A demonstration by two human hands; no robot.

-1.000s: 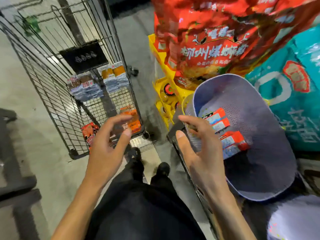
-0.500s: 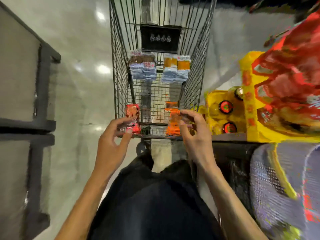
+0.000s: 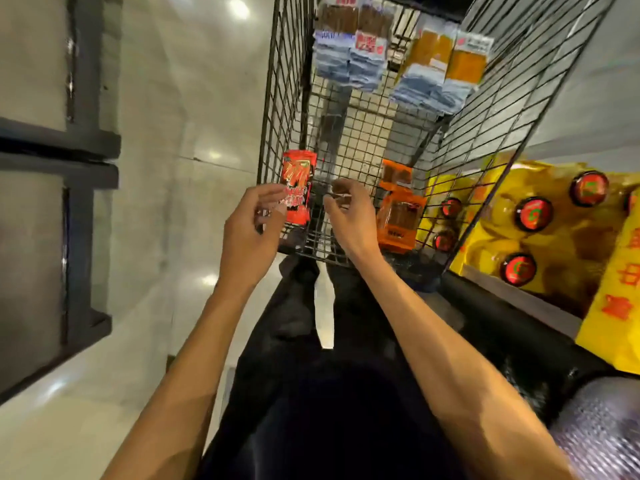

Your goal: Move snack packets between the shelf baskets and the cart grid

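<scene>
A black wire cart grid [image 3: 349, 133] stands in front of me. A red snack packet [image 3: 298, 188] hangs upright on its near left wall. My left hand [image 3: 249, 233] pinches the packet's lower left edge with fingertips and thumb. My right hand [image 3: 349, 220] is just right of the packet, fingers curled at the grid wire; I cannot make out whether it pinches anything. Orange snack packets [image 3: 398, 216] hang on the near right of the grid, apart from both hands.
Blue-and-brown packets [image 3: 349, 53] and orange-and-blue packets [image 3: 446, 67] hang at the cart's far end. A yellow crate of red-capped bottles [image 3: 530, 216] sits right of the cart. A purple mesh basket [image 3: 602, 434] is at lower right, a dark frame [image 3: 79, 150] at left.
My view swung from the purple basket to the cart. My right hand left the orange packets and moved left toward the red packet. My left hand stayed at the red packet.
</scene>
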